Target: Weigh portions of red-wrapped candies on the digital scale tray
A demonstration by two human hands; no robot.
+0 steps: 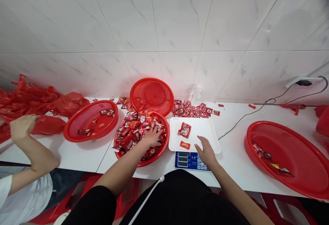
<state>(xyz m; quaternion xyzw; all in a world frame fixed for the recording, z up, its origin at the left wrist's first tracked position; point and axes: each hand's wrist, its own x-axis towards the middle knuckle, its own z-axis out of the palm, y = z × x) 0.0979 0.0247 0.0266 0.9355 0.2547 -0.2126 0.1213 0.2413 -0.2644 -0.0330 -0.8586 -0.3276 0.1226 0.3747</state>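
Observation:
My left hand [153, 137] rests with spread fingers on the pile of red wrapped snack packets [130, 139] that heaps up in a round red plastic basket [167, 137]. Whether its fingertips pinch any packet does not show. My right hand [206, 152] hovers at the front right edge of the white tray [199, 129] of a digital scale, thumb and fingers apart, nothing in it. On that tray lie a larger red packet [184, 130] and a small orange-red packet [185, 145]. The scale's blue panel [191, 161] with keys and displays faces me, partly covered by my right hand.
Another red basket [151, 96] leans behind the full one, beside many small red packets [190, 109]. Red baskets holding a few packets stand left [91, 120] and right [285, 156]. A black cable [241, 119] crosses the table. At left are red bags [28, 98] and another person's arm [33, 146].

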